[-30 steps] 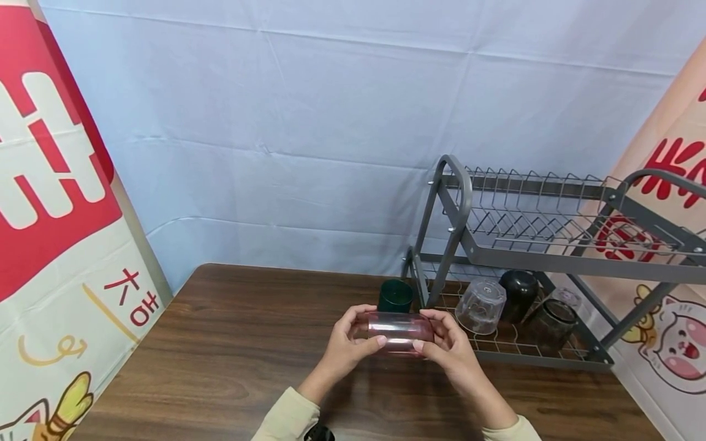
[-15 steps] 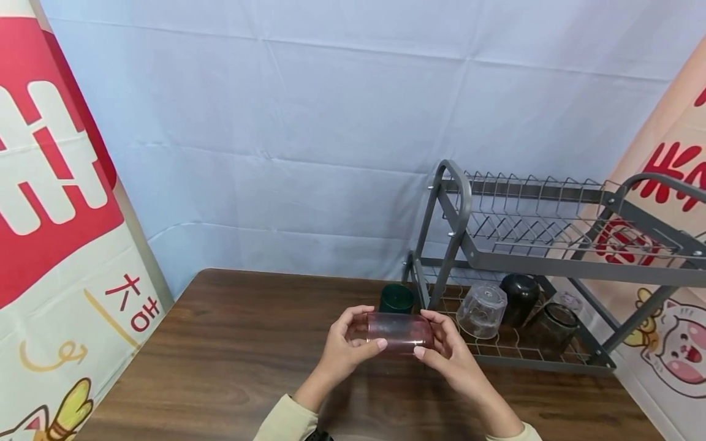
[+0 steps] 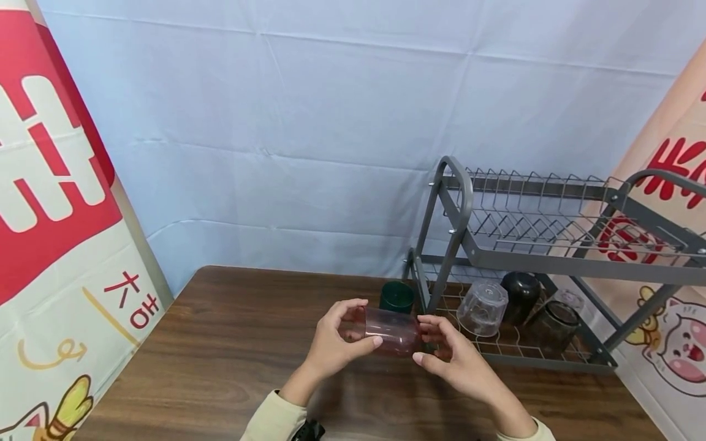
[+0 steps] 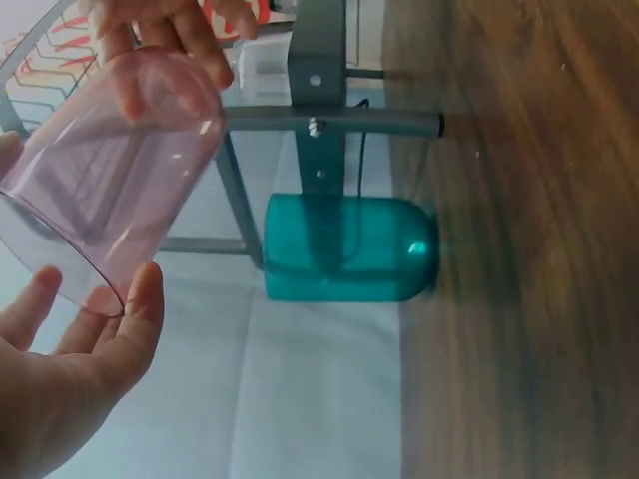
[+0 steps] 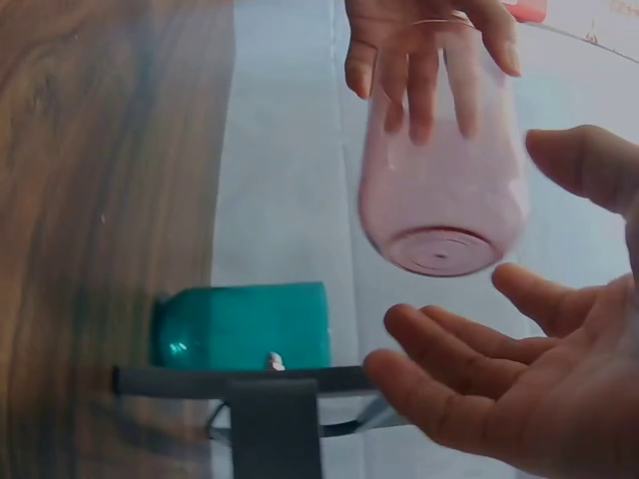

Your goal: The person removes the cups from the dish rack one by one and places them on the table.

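A clear pink glass (image 3: 390, 331) is held on its side above the table, its rim toward the left. My left hand (image 3: 333, 343) grips it by the rim end, thumb on the near side and fingers behind. At the base end my right hand (image 3: 455, 358) has spread fingers, with a gap between them and the glass in the right wrist view. The round base of the pink glass (image 5: 439, 244) faces that hand. Behind the pink glass a green glass (image 4: 349, 247) stands upright on the table, beside the rack.
A grey two-tier dish rack (image 3: 562, 260) stands at the right. On its lower tier are a clear glass (image 3: 482, 308), a black cup (image 3: 520, 297) and a dark smoky glass (image 3: 553, 324). The brown wooden table (image 3: 231, 355) reaches a pale cloth backdrop (image 3: 265, 135).
My right hand has let go of the pink glass and moved slightly right. The left hand has shifted a little left with the glass, which now tilts down toward its base.
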Demonstrator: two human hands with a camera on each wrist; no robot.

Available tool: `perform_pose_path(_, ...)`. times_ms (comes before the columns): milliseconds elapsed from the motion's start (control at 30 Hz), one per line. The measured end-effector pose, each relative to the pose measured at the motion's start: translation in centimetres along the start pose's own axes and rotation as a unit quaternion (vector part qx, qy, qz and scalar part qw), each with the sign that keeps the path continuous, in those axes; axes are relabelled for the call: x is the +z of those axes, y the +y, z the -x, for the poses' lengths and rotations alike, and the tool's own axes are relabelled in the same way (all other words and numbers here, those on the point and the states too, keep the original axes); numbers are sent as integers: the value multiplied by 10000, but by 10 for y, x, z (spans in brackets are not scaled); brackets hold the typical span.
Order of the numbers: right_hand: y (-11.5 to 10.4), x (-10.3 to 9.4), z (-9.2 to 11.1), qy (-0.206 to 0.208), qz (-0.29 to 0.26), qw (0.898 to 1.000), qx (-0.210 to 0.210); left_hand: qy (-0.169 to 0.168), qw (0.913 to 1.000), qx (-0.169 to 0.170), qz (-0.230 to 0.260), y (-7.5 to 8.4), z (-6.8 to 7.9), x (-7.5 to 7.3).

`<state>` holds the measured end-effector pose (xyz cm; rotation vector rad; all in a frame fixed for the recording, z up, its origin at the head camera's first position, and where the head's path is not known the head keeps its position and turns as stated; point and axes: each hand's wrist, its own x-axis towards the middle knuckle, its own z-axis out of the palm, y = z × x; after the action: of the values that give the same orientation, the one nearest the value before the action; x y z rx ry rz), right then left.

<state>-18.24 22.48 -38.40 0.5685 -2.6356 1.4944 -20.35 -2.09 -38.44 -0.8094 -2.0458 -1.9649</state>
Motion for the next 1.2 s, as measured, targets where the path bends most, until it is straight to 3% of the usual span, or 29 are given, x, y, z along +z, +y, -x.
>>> perform_pose_path(133, -4, -8, 0, -303, 798, 9963, -77, 36, 9996, 67, -282, 5, -3, -4)
perform_pose_path(267, -9, -16, 0, -929, 1433, 9849, -269, 31, 9980, 174, -611, 3, -5, -9)
perform_pose_path(400, -11, -22, 1, -1531, 1789, 9711, -397, 78, 9947, 275, -989, -17, -7, -13)
perform_pose_path(533, -11, -26, 3, -1880, 1925, 9626, -304, 77, 9898, 308, -1388, -37, -9, -16)
perform_pose_path(800, -11, -33, 6, -1994, 2064, 9578, -155, 76, 9717, 587, -2289, -43, -12, -21)
perform_pose_path(1200, -11, -45, 5, -1899, 2206, 9567, 68, -151, 9609, 341, -2743, -42, -22, -24)
